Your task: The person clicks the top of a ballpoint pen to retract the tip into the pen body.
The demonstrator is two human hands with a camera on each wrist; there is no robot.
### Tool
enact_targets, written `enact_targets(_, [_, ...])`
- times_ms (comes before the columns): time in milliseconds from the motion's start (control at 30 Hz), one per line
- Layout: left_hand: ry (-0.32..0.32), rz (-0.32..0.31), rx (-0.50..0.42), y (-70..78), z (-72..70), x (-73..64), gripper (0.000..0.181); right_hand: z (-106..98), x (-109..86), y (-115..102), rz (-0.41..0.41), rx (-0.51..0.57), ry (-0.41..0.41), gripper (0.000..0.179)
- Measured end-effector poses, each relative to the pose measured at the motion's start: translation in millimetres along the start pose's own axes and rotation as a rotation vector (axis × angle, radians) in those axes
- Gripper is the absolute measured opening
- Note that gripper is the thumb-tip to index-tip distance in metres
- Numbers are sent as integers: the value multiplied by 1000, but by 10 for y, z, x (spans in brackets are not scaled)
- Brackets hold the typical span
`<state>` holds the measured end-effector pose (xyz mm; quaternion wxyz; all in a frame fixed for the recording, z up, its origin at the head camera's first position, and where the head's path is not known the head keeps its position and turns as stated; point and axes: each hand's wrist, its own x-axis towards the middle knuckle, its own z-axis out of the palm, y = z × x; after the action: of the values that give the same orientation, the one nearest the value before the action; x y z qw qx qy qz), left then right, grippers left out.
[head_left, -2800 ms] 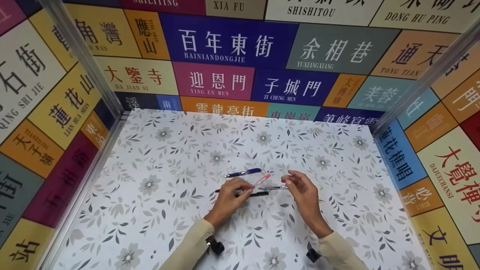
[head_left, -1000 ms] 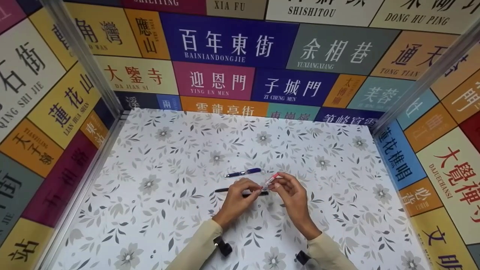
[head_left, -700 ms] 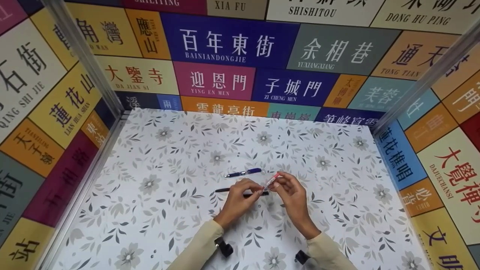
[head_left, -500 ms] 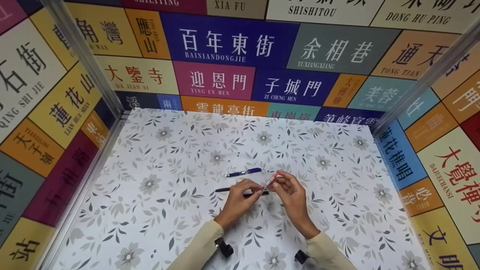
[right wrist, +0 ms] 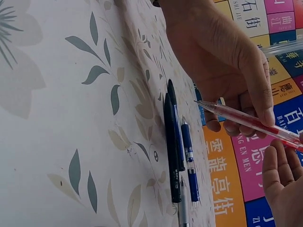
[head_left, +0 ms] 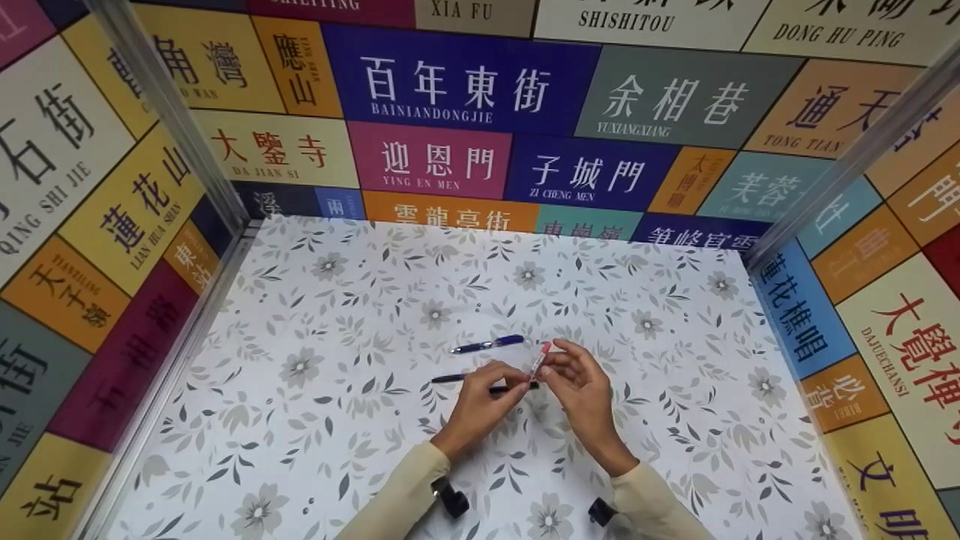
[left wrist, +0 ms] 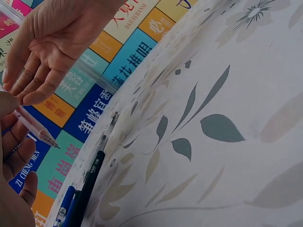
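Between my hands is a red pen [head_left: 538, 361] with a clear barrel and a pinkish-red back end. My left hand [head_left: 487, 401] pinches it toward the writing end; in the left wrist view the pen's [left wrist: 35, 125] bare point sticks out past the fingers. In the right wrist view the left thumb lies along the red pen [right wrist: 246, 122]. My right hand [head_left: 583, 390] pinches it near the pinkish-red end with thumb and fingertips. Both hands hover over the table. Dark pens [right wrist: 172, 146] lie below, partly hidden by the left hand in the head view.
A blue pen [head_left: 486, 345] lies just beyond the left hand. A slim clear pen [left wrist: 111, 122] rests by the dark ones, hidden in the head view. The floral tabletop [head_left: 375, 292] is enclosed by printed sign walls [head_left: 457, 82] at the back and sides.
The right hand came in from the right and took hold of the red pen's far end. Since then the pen has swung slightly more upright. The pens on the table have not moved.
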<state>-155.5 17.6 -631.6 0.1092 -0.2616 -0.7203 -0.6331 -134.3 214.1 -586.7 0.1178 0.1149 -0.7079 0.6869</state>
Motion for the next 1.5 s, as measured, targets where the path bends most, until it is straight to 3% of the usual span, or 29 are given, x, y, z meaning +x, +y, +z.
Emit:
enact_targets(400, [-6, -85, -101, 65, 62, -26, 14, 0, 10, -28, 5, 13, -1, 51])
enact_targets(700, [-31, -48, -96, 72, 61, -30, 9, -16, -4, -32, -7, 4, -5, 49])
enact_targets(1200, [-25, -30, -54, 66, 79, -47, 9, -21, -26, 12, -222, -100, -40, 48])
enact_targets(1500, [-39, -54, -64, 95, 90, -41, 9, -49, -20, 25, -294, -138, -62, 52])
